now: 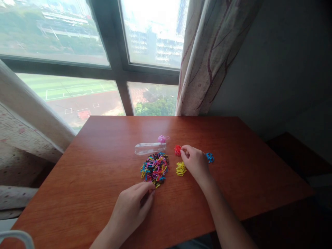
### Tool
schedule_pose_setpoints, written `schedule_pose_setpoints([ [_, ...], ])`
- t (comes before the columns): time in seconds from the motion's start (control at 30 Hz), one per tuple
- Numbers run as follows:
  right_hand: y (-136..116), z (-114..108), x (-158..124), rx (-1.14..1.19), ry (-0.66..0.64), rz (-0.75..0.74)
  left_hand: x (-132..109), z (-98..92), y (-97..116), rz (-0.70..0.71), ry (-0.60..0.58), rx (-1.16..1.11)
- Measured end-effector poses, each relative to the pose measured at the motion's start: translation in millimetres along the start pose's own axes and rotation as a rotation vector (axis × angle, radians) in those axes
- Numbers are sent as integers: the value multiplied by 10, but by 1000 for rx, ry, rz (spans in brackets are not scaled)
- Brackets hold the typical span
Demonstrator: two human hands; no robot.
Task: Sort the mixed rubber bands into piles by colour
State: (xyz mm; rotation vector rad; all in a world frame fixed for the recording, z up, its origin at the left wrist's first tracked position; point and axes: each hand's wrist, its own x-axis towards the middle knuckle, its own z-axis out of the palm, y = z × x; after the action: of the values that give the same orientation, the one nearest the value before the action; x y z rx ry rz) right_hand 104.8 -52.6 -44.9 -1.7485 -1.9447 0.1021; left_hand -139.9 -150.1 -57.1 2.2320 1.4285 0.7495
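A mixed heap of small coloured rubber bands [155, 167] lies in the middle of the wooden table [103, 173]. My left hand [132, 207] rests at the heap's near edge, fingers pinched together at a yellow band. My right hand [195, 162] is curled, its fingertips pinched at a small red pile [177, 150]. A yellow pile [181, 168] lies just left of that hand and a blue pile [210, 157] just right of it. Behind the heap a clear plastic bottle [149, 148] lies on its side, with its pink cap [162, 138] beside it.
A large window [103, 69] is behind the table, with patterned curtains [207, 58] at the right and left. A dark wall and a low dark ledge [295, 152] lie to the right. A white curved object [18, 237] shows at the bottom left corner.
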Motion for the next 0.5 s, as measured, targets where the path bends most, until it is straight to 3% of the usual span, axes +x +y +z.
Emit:
schedule_pose_setpoints([
  [0.23,10,19,-24,1,-16,-3,-4,-4,17,8,5,-1],
  [0.5,-167,-51,-366,115,8,-61,-5,2,0,-48,50,29],
])
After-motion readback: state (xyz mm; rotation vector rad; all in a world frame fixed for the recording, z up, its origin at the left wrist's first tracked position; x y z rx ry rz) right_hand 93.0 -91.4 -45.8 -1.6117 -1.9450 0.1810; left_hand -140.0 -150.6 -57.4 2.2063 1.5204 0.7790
